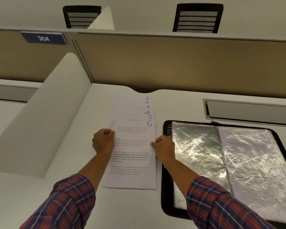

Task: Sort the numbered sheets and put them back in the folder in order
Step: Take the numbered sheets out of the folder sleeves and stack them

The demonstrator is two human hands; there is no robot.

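Several printed sheets [132, 156] lie on the white desk in a stepped, overlapping stack, each with a blue handwritten number at its top right; from far to near I read 3, a partly hidden number, 1, 4, 7 and 6. Sheet 6 is on top and nearest. My left hand [103, 141] pinches the top sheet's left edge. My right hand [164, 147] pinches its right edge. To the right lies an open black folder [165, 162] with shiny clear plastic sleeves; a printed sheet [248, 146] sits in the right-hand sleeve.
A white divider [45, 123] slopes along the desk's left side. A beige partition [172, 63] with a blue "304" sign [43, 38] stands behind. A grey cable hatch [249, 111] is set into the desk beyond the folder. Two black chairs show past the partition.
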